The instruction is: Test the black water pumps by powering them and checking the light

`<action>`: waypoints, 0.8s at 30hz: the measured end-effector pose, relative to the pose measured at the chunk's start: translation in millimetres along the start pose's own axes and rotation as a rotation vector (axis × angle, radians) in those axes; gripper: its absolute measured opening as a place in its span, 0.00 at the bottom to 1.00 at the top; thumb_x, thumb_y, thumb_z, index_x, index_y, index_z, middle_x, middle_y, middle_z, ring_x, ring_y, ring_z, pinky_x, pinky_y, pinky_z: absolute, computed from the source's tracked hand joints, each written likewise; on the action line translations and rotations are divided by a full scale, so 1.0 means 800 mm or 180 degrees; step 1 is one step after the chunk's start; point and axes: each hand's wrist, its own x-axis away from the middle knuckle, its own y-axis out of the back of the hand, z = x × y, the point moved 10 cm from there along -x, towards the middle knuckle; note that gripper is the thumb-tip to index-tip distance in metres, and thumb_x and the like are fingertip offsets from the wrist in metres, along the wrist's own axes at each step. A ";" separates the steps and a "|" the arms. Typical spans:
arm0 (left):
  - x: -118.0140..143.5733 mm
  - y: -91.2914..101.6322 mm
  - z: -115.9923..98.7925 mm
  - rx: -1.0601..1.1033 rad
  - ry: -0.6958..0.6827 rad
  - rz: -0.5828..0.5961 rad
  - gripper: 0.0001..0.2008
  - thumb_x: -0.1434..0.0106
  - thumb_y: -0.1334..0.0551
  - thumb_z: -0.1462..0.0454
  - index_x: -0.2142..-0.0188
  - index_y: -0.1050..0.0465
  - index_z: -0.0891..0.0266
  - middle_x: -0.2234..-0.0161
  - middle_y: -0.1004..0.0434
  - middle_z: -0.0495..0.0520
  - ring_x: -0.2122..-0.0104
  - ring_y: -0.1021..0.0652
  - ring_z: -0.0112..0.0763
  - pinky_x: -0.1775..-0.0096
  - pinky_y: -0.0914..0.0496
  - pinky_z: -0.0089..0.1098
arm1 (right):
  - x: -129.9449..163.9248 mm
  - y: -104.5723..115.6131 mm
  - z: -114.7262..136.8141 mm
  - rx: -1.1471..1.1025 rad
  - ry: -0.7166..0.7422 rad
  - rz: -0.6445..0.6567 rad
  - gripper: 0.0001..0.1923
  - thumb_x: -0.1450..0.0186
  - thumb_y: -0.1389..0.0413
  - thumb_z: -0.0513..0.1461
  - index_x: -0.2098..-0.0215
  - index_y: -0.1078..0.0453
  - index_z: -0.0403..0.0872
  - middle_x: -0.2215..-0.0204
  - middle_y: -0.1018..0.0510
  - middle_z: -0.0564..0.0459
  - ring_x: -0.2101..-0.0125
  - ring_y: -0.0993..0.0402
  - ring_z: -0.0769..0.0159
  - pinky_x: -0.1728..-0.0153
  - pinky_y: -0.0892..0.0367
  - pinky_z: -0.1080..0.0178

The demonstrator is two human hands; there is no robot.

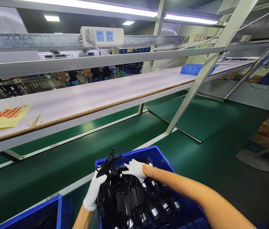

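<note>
A blue bin (pixel 158 152) is filled with black power adapters (pixel 130 200) and their cords, several with white labels. At its left side, my left hand (pixel 94 191), in a white glove, is closed round a bundle of black cable (pixel 108 163); the cord ends stick up above the rim. My right hand (pixel 136 169), also gloved in white, reaches across the bin from the right. Its fingertips close on a small black adapter (pixel 117 171) beside the bundle, though its far side is partly hidden among the cords.
Another blue bin (pixel 59 210) with black cords stands at lower left. Ahead runs a long white shelf (pixel 115 92) bearing a yellow sheet with red stickers (pixel 7 116) and a blue tray (pixel 191 69). A slanted metal post (pixel 189 98) and a power strip (pixel 102 36) are on the frame.
</note>
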 end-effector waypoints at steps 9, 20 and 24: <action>0.019 0.015 -0.002 0.0560 -0.0015 -0.0030 0.17 0.47 0.29 0.58 0.59 0.26 0.59 0.64 0.23 0.50 0.70 0.25 0.30 0.65 0.28 0.31 | 0.053 0.029 0.017 0.0376 -0.0203 -0.0092 0.15 0.31 0.40 0.44 0.51 0.30 0.45 0.58 0.24 0.51 0.62 0.25 0.64 0.63 0.26 0.58; 0.082 -0.025 -0.092 0.1184 -0.0375 -0.0049 0.22 0.56 0.26 0.57 0.61 0.24 0.62 0.62 0.21 0.53 0.71 0.24 0.30 0.70 0.27 0.29 | 0.183 0.137 0.084 0.0772 -0.0416 -0.0954 0.16 0.34 0.46 0.28 0.51 0.31 0.49 0.57 0.23 0.45 0.70 0.26 0.64 0.76 0.42 0.66; 0.136 -0.064 -0.126 0.1186 -0.0556 0.0283 0.22 0.56 0.26 0.56 0.62 0.22 0.64 0.66 0.22 0.53 0.75 0.26 0.28 0.73 0.29 0.29 | 0.236 0.172 0.131 0.0968 -0.0495 -0.1301 0.16 0.34 0.48 0.27 0.54 0.30 0.51 0.56 0.21 0.45 0.74 0.28 0.66 0.78 0.53 0.64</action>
